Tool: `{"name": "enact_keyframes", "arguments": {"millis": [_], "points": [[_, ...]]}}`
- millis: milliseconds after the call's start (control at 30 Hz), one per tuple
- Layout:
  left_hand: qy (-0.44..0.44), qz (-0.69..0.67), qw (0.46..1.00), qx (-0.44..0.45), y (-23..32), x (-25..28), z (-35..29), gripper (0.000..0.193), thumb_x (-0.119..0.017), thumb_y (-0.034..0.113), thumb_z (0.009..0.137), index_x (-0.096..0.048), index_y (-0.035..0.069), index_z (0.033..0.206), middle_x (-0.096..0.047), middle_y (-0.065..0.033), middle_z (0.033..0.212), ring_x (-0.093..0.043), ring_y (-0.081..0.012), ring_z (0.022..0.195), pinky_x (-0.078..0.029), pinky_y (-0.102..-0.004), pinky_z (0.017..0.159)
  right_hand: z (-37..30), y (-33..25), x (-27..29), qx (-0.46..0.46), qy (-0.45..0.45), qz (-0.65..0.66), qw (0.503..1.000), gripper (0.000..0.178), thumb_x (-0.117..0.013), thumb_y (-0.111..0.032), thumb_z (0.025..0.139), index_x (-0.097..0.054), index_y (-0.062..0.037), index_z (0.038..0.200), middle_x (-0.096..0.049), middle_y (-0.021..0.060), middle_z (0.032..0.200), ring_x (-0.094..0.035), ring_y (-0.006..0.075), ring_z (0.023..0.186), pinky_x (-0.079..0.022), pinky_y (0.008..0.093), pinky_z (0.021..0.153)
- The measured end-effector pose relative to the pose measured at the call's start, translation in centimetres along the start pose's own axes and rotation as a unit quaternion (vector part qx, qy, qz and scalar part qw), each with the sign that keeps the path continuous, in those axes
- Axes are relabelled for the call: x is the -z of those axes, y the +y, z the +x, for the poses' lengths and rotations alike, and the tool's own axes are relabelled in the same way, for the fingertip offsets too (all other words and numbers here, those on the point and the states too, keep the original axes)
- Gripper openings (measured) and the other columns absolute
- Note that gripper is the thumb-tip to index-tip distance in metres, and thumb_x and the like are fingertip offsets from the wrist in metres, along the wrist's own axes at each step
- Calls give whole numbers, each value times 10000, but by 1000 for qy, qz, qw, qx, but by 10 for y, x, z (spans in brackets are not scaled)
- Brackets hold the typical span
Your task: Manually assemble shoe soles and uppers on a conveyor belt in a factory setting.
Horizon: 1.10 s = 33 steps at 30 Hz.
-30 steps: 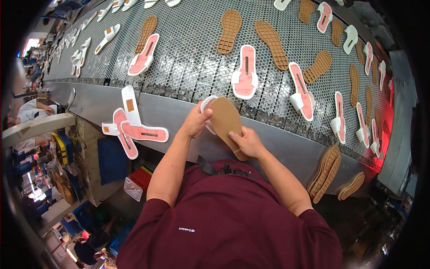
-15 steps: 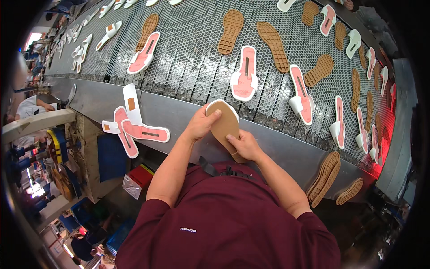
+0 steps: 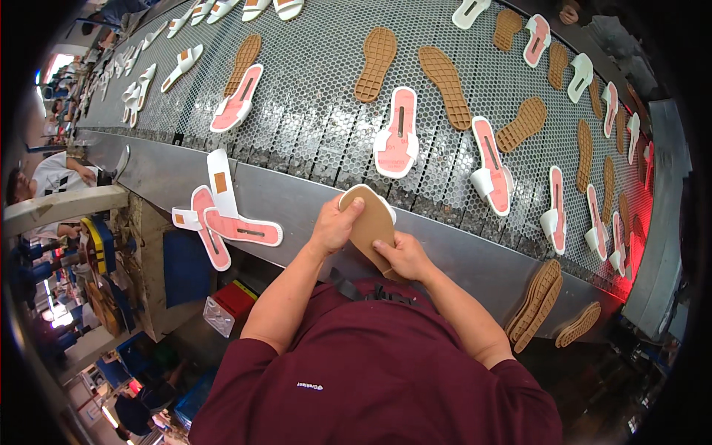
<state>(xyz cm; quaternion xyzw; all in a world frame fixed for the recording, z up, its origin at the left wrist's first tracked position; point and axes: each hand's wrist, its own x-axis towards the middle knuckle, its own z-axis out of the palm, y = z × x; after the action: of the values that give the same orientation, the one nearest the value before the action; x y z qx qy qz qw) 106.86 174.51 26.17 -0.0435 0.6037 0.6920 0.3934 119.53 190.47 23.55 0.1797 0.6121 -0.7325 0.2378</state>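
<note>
Both my hands hold one sandal [image 3: 368, 231] in front of my waist, its smooth tan face toward me and a white edge showing at its top and right. My left hand [image 3: 335, 225] is closed round the upper left side, thumb pressed on the tan face. Lower down, my right hand [image 3: 406, 255] pinches the right side, its thumb also on that face. The fingers behind the sandal are hidden. Nearest beyond my hands, a white slide sandal with a pink footbed [image 3: 397, 133] lies on the mesh conveyor [image 3: 319, 96].
Several brown grid-patterned soles [image 3: 446, 85] and white sandals are spread over the conveyor. On its metal ledge [image 3: 289, 194], white and pink sandals [image 3: 241, 226] pile up at left, and stacked brown soles [image 3: 535, 304] rest at right. A red box [image 3: 236, 304] stands below left.
The sandals and soles on the conveyor have shifted slightly left relative to the ledge. My hands keep their hold on the sandal, and a little more white shows along its right side.
</note>
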Motion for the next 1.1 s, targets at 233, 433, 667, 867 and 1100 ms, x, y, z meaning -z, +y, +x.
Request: {"name": "enact_keyframes", "arguments": {"millis": [233,433,667,867,1100], "points": [[70,-93,993,-3,-23,14,-13,320,-567,232,1012,-562,-10,1221,-646,-94,1114,-619,-174,1034,-520,-326,884,-31,-15,46,-51,-33,-187,981,332,-726,-213,860,-639,12,1088,-698,70,940,-641,138,835,-521,300,749],[74,522,764,-372,-5,-13,-47,676,-849,325,679,-571,75,1243,-596,-163,1214,-585,-342,1122,-470,-432,932,-36,3,58,-81,27,15,996,388,-687,-93,851,-564,23,1200,-684,65,925,-619,97,776,-504,261,670],[-209,626,698,-277,-25,-69,-34,729,-847,306,648,-553,72,1272,-570,-130,1205,-545,-331,1126,-443,-429,955,-38,7,52,-27,23,71,997,365,-663,-103,885,-565,36,1208,-676,55,914,-612,89,767,-493,247,610],[-224,563,738,-298,-22,-68,-27,699,-847,261,635,-556,41,1231,-577,-156,1178,-563,-355,1074,-466,-455,939,-51,40,68,-8,189,60,980,270,-594,-202,974,-652,12,1127,-670,45,899,-610,103,748,-501,253,623],[-181,535,780,-271,-25,-72,-24,724,-878,224,630,-564,38,1256,-565,-177,1238,-544,-376,1147,-462,-451,980,-51,43,65,-3,105,188,977,377,-465,-297,1053,-680,12,1034,-668,38,916,-609,105,775,-511,280,697]]}}
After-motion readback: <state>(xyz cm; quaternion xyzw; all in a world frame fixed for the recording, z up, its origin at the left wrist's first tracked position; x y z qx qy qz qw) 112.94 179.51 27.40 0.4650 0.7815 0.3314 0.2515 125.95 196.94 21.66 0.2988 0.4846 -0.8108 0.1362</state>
